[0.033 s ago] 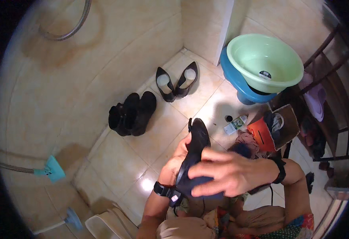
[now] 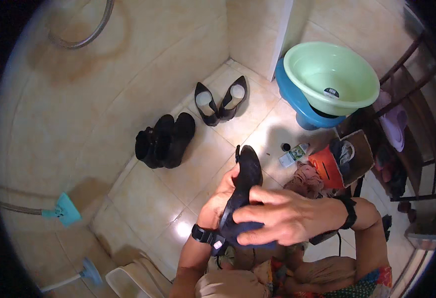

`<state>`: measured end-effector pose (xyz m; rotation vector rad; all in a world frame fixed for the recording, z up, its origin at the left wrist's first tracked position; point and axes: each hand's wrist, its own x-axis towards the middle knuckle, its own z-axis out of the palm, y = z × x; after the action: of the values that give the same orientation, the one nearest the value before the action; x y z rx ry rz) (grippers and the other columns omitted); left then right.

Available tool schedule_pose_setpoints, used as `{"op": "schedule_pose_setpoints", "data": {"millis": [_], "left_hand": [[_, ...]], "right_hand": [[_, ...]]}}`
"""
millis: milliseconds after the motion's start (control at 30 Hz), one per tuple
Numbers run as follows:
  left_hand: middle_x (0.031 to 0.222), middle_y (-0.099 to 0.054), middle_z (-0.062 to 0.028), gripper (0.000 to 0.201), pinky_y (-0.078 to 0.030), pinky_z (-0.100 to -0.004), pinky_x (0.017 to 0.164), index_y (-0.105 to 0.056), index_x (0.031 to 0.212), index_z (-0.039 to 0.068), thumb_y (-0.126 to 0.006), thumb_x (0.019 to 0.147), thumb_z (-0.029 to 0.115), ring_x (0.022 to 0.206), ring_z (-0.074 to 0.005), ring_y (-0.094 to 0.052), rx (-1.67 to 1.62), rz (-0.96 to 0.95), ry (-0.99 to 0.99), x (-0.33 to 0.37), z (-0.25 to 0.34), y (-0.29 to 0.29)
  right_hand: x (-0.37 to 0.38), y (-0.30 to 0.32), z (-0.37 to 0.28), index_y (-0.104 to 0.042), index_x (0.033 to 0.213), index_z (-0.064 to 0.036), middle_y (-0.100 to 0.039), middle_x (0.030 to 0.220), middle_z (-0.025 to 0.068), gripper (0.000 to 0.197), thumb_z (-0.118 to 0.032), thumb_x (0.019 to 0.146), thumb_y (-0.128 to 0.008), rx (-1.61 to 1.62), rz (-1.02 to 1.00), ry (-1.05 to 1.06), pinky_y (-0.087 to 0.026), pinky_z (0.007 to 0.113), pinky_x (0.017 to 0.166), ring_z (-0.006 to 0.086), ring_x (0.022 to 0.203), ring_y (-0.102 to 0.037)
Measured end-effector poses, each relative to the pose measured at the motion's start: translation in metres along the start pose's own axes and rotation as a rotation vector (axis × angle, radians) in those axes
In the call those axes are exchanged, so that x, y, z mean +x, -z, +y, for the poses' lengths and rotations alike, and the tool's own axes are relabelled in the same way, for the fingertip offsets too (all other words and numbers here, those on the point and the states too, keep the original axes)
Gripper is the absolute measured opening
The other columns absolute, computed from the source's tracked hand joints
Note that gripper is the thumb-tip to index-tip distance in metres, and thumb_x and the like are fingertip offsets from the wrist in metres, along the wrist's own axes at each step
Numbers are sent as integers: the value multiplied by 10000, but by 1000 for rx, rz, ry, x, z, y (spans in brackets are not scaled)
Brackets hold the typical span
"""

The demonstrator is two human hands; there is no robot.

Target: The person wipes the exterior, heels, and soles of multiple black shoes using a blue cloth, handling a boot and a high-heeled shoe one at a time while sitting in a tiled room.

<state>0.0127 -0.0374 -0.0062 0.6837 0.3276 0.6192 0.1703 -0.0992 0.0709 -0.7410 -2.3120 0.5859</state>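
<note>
A black shoe [image 2: 249, 169] with a small strap or buckle piece at its upper left is held upright over my lap. My left hand [image 2: 223, 191] grips it from the left side, with the fingers partly hidden behind it. My right hand [image 2: 282, 216] lies across the shoe's right side, fingers bent and somewhat blurred. Under those fingers is a dark blue cloth [image 2: 250, 237], pressed against the lower part of the shoe. The shoe's lower end is covered by the cloth and hand.
Black ankle boots [image 2: 166, 141] and black pointed shoes [image 2: 221, 102] stand on the tiles by the wall. At right are a green basin [image 2: 297, 64] on a blue one [image 2: 283, 89], a box [image 2: 362, 154], a pink cloth [image 2: 305, 181], a small carton [image 2: 293, 156] and a rack [image 2: 407, 94].
My right hand has shifted slightly left on the shoe. A dark patch that showed above the back of that hand is gone, baring more of the pink cloth.
</note>
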Motion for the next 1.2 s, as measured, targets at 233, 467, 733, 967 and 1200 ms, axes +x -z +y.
{"op": "schedule_pose_setpoints", "data": {"millis": [233, 467, 733, 967, 1200], "left_hand": [[1088, -613, -25, 353, -504, -291, 891, -539, 1239, 41, -560, 900, 133, 958, -134, -604, 22, 96, 74, 13, -17, 21], [1094, -614, -12, 513, -539, -270, 772, -556, 1217, 78, -764, 760, -28, 950, -120, -605, -209, -23, 227, 33, -44, 78], [1090, -660, -54, 224, -578, -336, 758, -583, 1148, 76, -594, 953, 185, 864, -190, -669, -512, 126, 317, 37, -46, 79], [1088, -659, -73, 241, -544, -363, 878, -562, 1179, 53, -519, 965, 154, 927, -217, -658, 63, 78, 139, 33, -55, 106], [1142, -652, -114, 340, -536, -411, 930, -576, 1209, 39, -582, 937, 241, 1018, -249, -645, -504, 264, 25, 27, -55, 83]], "right_hand": [[3, 4, 11, -591, 791, -102, -503, 956, 70, 101, -133, 696, -603, -283, -22, -2, -484, 317, 715, 228, 896, -482], [6, 8, 19, -625, 869, -79, -506, 1017, 100, 194, -193, 712, -613, -461, -122, -23, -514, 281, 666, 268, 977, -496], [-10, 34, 32, -651, 1006, -102, -550, 1070, 95, 366, -12, 657, -587, -410, -44, -358, -486, 365, 807, 285, 978, -515], [-56, 13, 37, -645, 1117, -75, -560, 1117, 157, 406, 31, 727, -608, -59, 408, -731, -433, 367, 946, 328, 1078, -538], [-34, -22, 7, -679, 1109, -141, -534, 1193, 155, 496, -3, 636, -737, -575, 518, -404, -454, 401, 802, 311, 936, -544]]}}
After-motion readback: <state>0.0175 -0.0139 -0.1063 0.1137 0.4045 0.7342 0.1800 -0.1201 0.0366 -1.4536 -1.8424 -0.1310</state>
